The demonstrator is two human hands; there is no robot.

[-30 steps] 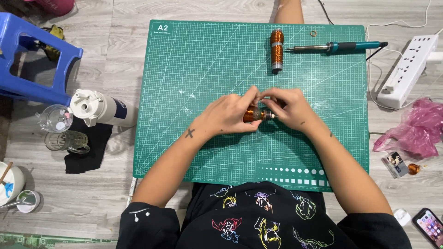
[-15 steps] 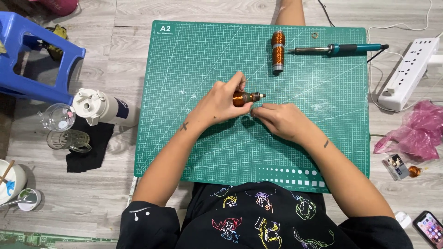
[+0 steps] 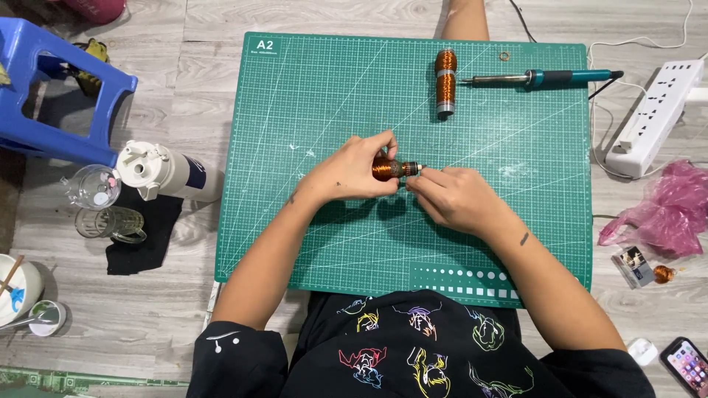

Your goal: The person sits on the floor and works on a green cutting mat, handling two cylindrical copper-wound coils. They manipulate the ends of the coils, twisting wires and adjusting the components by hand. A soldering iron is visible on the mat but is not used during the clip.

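My left hand (image 3: pixel 352 171) grips a small copper-wire coil (image 3: pixel 388 169) just above the green cutting mat (image 3: pixel 310 96). My right hand (image 3: pixel 451 197) is beside it, with fingertips pinched at the coil's metal end. A longer copper-wound coil (image 3: pixel 445 82) lies on the mat's far side. Next to it rests a teal-handled soldering iron (image 3: pixel 542 77), its tip pointing left.
A white power strip (image 3: pixel 654 116) and pink plastic bag (image 3: pixel 660 214) lie to the right, with a phone (image 3: pixel 689 366) near the bottom corner. To the left are a blue stool (image 3: pixel 59 88), a white bottle (image 3: pixel 164 172), glass jars (image 3: pixel 99 203) and a black cloth (image 3: pixel 140 239).
Both hands have lifted slightly and shifted; the coil, earlier covered between both hands, is now held out in my left hand, and my right hand has slid toward its right end.
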